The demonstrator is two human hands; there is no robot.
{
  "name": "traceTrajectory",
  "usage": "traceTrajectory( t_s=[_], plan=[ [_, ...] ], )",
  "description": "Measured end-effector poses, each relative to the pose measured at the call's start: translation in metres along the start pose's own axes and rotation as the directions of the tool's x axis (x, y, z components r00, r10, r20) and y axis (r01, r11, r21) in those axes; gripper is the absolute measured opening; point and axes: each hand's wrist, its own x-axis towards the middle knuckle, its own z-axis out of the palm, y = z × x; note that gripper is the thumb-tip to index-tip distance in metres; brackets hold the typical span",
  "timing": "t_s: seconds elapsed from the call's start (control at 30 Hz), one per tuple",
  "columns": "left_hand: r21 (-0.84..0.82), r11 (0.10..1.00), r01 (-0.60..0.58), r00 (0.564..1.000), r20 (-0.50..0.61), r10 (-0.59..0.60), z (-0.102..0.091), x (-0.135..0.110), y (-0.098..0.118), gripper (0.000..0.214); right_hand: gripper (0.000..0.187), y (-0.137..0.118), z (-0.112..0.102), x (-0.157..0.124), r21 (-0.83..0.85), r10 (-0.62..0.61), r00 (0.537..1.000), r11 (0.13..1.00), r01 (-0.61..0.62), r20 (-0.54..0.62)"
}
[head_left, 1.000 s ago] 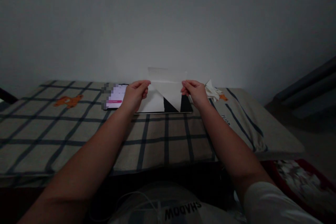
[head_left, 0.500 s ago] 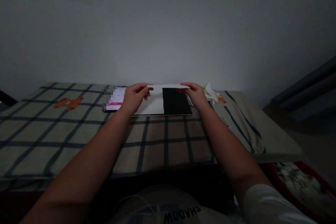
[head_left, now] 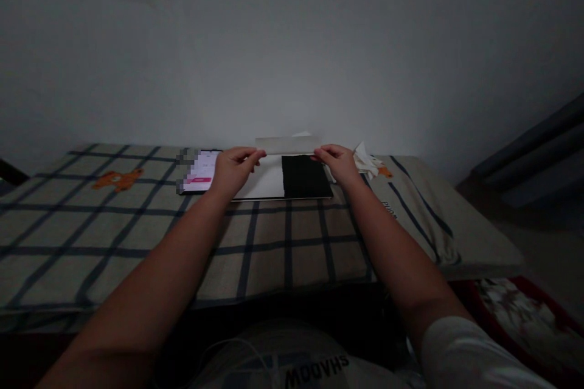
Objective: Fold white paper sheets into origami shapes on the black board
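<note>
A pale strip of paper (head_left: 288, 145) is stretched level between my two hands. My left hand (head_left: 235, 169) pinches its left end between thumb and fingers, and my right hand (head_left: 338, 164) pinches the right end. Below the strip lies a flat board (head_left: 306, 176), black on its right part, with a white sheet (head_left: 267, 177) over the left part. Just left of my left hand is a lit phone-like screen (head_left: 206, 171) with a pink bar, partly covered by that hand.
Crumpled white tissue (head_left: 366, 161) lies right of my right hand. A checked cloth (head_left: 269, 243) with orange bear prints covers the table against a grey wall (head_left: 292, 42). A red container (head_left: 524, 310) with white scraps stands low at the right.
The paper strip has tilted up, so its broad face now shows above my fingers; before, only a thin edge showed. Both hands stay in nearly the same place.
</note>
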Motion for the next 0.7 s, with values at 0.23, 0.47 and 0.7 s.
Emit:
traceTrajectory(
  t_s=[0.23, 0.47, 0.7],
  plan=[
    [-0.138, 0.959, 0.247, 0.96, 0.171, -0.222, 0.009, -0.002, -0.013, 0.023, 0.037, 0.0, 0.009, -0.001, 0.209, 0.118, 0.993, 0.971, -0.118, 0.014],
    [-0.204, 0.849, 0.487, 0.85, 0.332, -0.408, 0.023, -0.007, -0.016, 0.023, 0.033, -0.001, 0.011, -0.002, 0.256, 0.188, 0.982, 0.949, -0.181, -0.001],
    [-0.138, 0.85, 0.508, 0.794, 0.458, -0.4, 0.026, -0.015, -0.022, 0.019, 0.047, 0.001, 0.017, -0.005, 0.266, 0.245, 0.969, 0.935, -0.235, -0.008]
  ],
)
